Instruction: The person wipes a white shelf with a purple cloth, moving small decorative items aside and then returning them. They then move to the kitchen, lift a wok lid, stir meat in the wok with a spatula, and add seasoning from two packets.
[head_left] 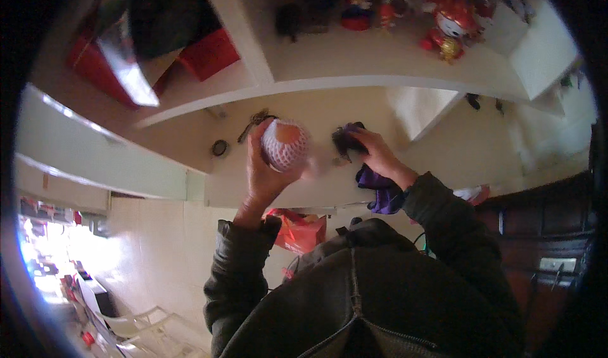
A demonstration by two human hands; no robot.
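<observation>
My left hand (pixel 266 171) is raised over a pale counter (pixel 316 114) and grips a round orange fruit (pixel 285 144) wrapped in a white foam net sleeve. My right hand (pixel 375 154) rests on the counter to the right of it, with the fingers closed on a dark purple cloth (pixel 379 190) that bunches dark at the fingertips and hangs down off the counter's near edge by my wrist. Both forearms are in dark olive jacket sleeves.
A bunch of keys (pixel 253 122) and a small dark ring (pixel 220 147) lie on the counter left of the fruit. Red-and-white figurines (pixel 451 25) stand on the shelf behind. Red boxes (pixel 209 52) sit at upper left. An orange bag (pixel 303 230) hangs below the counter.
</observation>
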